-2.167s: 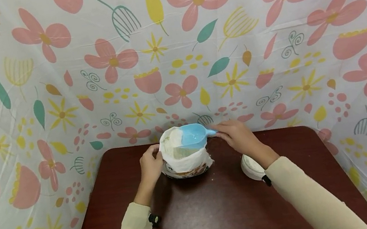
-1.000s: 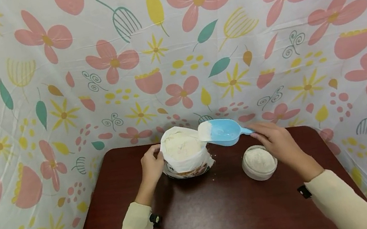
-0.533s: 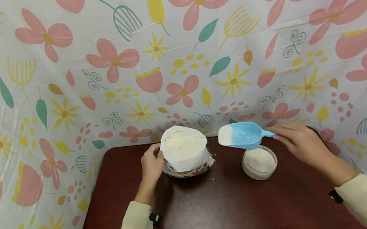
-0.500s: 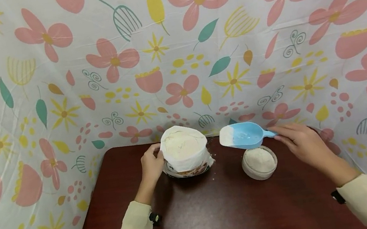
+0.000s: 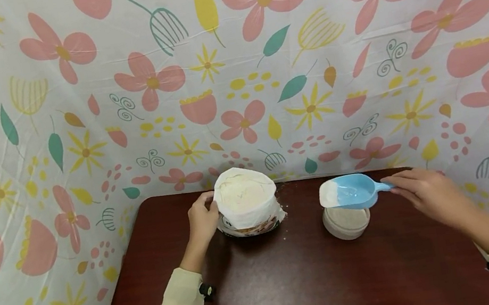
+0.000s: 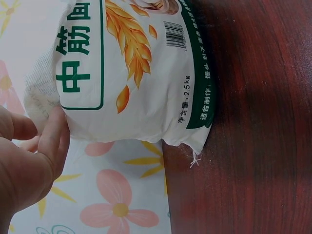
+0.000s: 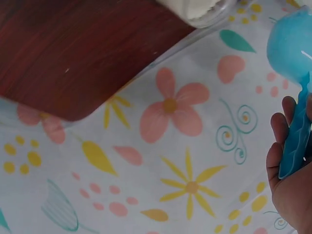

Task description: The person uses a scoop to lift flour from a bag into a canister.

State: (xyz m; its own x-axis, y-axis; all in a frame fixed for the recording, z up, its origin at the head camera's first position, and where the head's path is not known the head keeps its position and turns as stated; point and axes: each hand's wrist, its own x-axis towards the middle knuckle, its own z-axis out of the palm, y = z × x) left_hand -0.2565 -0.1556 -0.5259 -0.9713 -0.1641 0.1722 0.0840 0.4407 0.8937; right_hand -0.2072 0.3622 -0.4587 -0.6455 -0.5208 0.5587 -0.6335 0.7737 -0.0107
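Note:
A white flour bag (image 5: 250,216) stands upright near the table's back edge, its top rolled open and flour (image 5: 243,194) filling it almost to the rim. My left hand (image 5: 202,220) pinches the bag's rolled edge from the left; the left wrist view shows thumb and fingers (image 6: 57,139) at that fold. My right hand (image 5: 426,192) grips the handle of a light blue scoop (image 5: 357,192), which bears white flour at its tip. The scoop hovers over the back part of a round glass bowl (image 5: 347,228) that holds flour, and hides some of it.
The dark red-brown table (image 5: 286,286) has spilled flour specks around the bag. A flower-printed cloth (image 5: 230,68) hangs right behind the table's back edge and along its sides.
The scoop has come out of the bag with flour and moved right, to above the bowl, in my right hand. My left hand has stayed at the bag's edge.

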